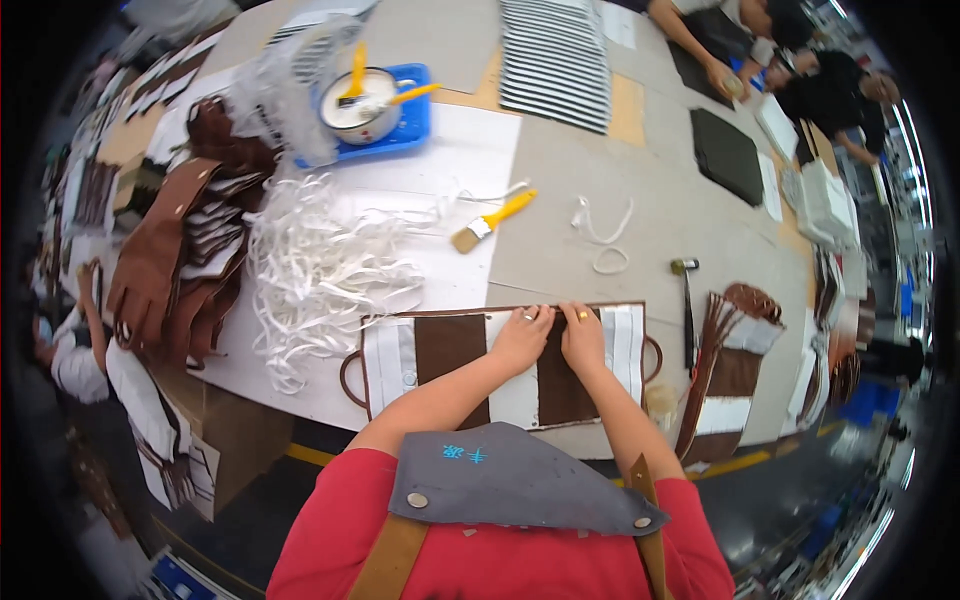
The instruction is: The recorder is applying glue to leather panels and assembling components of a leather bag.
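In front of me an opened-out brown and white leather bag piece (450, 370) lies flat, with a looped handle at each side. My left hand (522, 340) and my right hand (582, 340) are side by side at its top edge near the middle, fingers bent and closed on that edge. A tangle of white tape (310, 280) lies to my left. A yellow-handled brush (490, 222) rests beyond the piece. A hammer (686, 300) lies to my right, beside a small jar (660, 405).
Stacked brown leather pieces (150, 280) fill the left. A blue tray (410, 135) with a pot of white paste (350, 115) and brushes is at the back, near a striped sheet (550, 60). More leather parts (735, 365) lie right. Co-workers (820, 100) work at back right, another (80, 360) at left.
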A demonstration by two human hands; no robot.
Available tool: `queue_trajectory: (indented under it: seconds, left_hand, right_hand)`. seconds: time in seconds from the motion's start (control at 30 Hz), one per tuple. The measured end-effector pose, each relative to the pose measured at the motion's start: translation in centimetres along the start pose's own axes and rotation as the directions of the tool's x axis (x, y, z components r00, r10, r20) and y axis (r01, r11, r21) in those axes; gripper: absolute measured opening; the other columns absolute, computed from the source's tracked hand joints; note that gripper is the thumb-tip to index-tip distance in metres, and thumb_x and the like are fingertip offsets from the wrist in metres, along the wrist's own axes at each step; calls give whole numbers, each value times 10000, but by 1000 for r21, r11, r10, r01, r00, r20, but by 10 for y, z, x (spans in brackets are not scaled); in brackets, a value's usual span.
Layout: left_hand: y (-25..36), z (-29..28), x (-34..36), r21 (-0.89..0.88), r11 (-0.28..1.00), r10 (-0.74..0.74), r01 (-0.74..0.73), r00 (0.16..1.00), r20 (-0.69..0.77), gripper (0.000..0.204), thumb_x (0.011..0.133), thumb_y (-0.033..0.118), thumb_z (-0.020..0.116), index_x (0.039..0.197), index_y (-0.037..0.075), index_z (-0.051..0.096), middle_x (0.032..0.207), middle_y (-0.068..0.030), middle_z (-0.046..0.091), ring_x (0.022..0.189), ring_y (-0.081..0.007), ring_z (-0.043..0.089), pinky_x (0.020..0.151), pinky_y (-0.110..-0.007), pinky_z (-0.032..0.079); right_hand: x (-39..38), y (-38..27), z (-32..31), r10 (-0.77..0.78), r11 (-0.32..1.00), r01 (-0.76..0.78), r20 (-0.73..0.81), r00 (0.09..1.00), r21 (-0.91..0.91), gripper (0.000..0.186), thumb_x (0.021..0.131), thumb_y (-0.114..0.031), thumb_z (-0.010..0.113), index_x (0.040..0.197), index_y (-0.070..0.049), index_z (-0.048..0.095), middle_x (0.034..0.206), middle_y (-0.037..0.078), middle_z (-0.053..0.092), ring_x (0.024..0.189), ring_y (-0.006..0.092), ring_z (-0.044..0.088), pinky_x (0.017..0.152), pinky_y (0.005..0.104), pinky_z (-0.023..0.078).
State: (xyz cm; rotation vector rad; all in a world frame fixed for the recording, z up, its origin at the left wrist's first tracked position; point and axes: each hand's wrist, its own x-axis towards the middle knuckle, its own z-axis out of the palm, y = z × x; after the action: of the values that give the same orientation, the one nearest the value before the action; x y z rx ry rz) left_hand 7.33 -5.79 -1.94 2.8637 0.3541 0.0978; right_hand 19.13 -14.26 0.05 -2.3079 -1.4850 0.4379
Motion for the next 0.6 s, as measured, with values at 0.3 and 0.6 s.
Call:
queue_trajectory:
  seconds: [0.3, 0.6]
  left_hand:
    - [-45, -58, -88, -410, 889, -298, 204, 938, -179, 226, 722, 98, 502, 935, 35, 547, 1046, -139, 481, 970, -284, 455, 828, -379, 354]
    - [-243, -215, -193, 27, 737, -471, 675, 542, -696, 252, 728, 123, 505, 959, 24, 517, 1004, -128, 488, 968, -263, 446, 843, -389, 335]
  right_hand:
    - [16, -18, -1, 57, 988, -36, 137, 989, -151, 117, 699, -53, 490, 801, -22, 538, 903, 146, 504, 818, 285, 517, 774, 394, 398]
    - [46, -147, 24, -212, 915, 208, -27, 977, 345, 119, 784, -111, 494, 775, -8, 552, 702, 141, 567, 675, 258, 561, 608, 326, 438]
